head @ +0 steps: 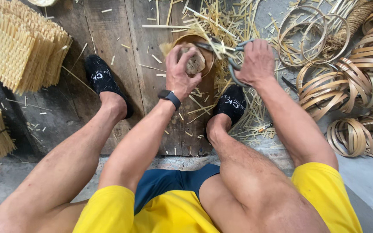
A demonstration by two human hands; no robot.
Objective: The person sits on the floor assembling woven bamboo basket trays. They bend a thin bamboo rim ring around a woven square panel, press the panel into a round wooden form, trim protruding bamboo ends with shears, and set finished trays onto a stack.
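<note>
Your left hand [182, 71] has its grip closed around a small woven bamboo piece [194, 63], held over a round wooden block [209, 64] between your 2 feet. Your right hand [257, 62] is clenched on the handles of metal shears [232, 60]; the blades blur into the bamboo scraps [234, 26], so where they meet the piece is unclear. Coiled bamboo strips [350, 86] run off the right edge.

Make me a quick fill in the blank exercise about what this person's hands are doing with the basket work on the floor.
1. The right hand grips metal ____.
2. The left hand presses a woven piece and wears a ____ on its wrist.
3. The coiled bamboo strips lie to the person's ____.

Missing words: shears; smartwatch; right
</note>
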